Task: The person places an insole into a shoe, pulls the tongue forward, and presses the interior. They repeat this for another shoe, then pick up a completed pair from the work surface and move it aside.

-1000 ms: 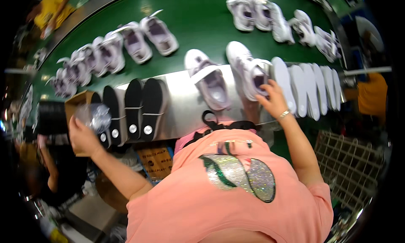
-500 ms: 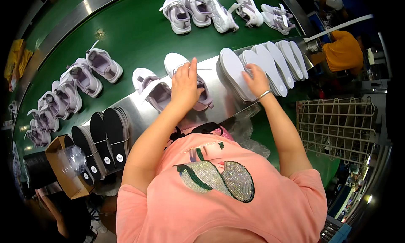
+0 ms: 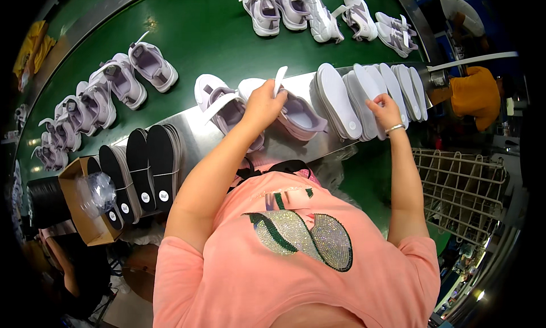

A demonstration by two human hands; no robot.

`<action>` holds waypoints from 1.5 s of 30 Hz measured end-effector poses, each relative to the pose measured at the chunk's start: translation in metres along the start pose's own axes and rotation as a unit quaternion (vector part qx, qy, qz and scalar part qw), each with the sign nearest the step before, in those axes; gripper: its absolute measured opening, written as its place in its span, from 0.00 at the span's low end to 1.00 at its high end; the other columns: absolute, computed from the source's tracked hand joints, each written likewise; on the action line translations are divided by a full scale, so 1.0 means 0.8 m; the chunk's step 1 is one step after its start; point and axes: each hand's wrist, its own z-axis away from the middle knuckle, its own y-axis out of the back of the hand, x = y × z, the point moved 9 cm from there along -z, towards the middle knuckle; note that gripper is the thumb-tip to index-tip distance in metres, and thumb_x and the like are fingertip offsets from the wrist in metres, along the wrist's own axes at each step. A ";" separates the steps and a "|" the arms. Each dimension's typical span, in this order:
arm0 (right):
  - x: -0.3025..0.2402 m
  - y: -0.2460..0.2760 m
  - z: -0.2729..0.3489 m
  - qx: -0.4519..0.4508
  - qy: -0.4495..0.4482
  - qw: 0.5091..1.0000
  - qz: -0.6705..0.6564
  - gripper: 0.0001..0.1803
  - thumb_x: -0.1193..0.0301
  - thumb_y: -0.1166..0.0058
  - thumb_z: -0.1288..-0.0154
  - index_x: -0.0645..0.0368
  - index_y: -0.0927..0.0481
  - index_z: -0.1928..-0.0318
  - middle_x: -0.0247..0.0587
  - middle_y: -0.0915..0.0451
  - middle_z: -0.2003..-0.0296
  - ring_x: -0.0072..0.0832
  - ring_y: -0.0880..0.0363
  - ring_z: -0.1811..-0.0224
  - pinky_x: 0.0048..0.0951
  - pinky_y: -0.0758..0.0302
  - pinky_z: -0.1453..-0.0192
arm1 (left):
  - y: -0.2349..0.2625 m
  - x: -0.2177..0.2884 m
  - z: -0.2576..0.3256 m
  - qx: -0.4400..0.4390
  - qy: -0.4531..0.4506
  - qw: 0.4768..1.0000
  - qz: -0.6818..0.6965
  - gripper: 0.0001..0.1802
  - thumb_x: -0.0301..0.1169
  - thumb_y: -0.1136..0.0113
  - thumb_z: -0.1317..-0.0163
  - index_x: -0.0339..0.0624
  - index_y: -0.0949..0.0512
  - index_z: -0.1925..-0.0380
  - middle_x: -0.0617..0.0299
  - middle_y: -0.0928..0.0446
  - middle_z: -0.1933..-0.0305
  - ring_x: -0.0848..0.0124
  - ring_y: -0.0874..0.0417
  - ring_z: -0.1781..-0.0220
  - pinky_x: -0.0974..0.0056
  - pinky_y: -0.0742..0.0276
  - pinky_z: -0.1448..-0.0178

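A white and lilac sneaker lies on the metal ledge in front of me, its opening facing me. My left hand is closed at its upper, and the white strap stands up between the fingers. Left of it another sneaker of the same kind sits partly behind my left wrist. Over at the stacks of white insoles, my right hand pinches the edge of a white insole on the second stack. The nearest insole stack lies between that hand and the sneaker.
Several lilac sneakers line the green table at left, with more white sneakers at the far side. Strapped black insoles and a cardboard box are at near left. A wire rack stands at right; people are around.
My left hand, spread over the sneaker before, has closed at its upper by the strap. My right hand has shifted right along the insole stacks and closed on an edge. The whole view has shifted.
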 end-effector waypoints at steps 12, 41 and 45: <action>-0.225 -0.130 0.113 -0.348 0.246 0.899 0.098 0.11 0.67 0.52 0.54 0.64 0.23 0.79 0.41 0.27 0.85 0.25 0.29 0.82 0.24 0.34 0.77 | -0.014 0.007 0.008 0.056 -0.021 0.998 -0.022 0.08 0.30 0.49 0.45 0.39 0.29 0.67 0.49 0.26 0.76 0.55 0.24 0.72 0.60 0.31 0.68; -0.191 -0.097 0.119 -0.163 0.259 0.876 0.374 0.13 0.64 0.49 0.53 0.57 0.25 0.68 0.43 0.28 0.65 0.36 0.28 0.61 0.40 0.34 0.55 | -0.046 0.007 -0.003 0.021 -0.060 0.997 -0.039 0.10 0.34 0.49 0.46 0.39 0.31 0.69 0.44 0.26 0.77 0.46 0.26 0.71 0.50 0.32 0.68; -0.198 -0.090 0.120 -0.140 0.358 0.857 0.343 0.09 0.67 0.48 0.55 0.58 0.23 0.72 0.46 0.25 0.71 0.37 0.25 0.65 0.34 0.27 0.66 | -0.051 0.005 -0.004 0.022 -0.051 0.998 -0.036 0.10 0.34 0.48 0.47 0.40 0.31 0.69 0.44 0.26 0.77 0.46 0.26 0.71 0.50 0.32 0.68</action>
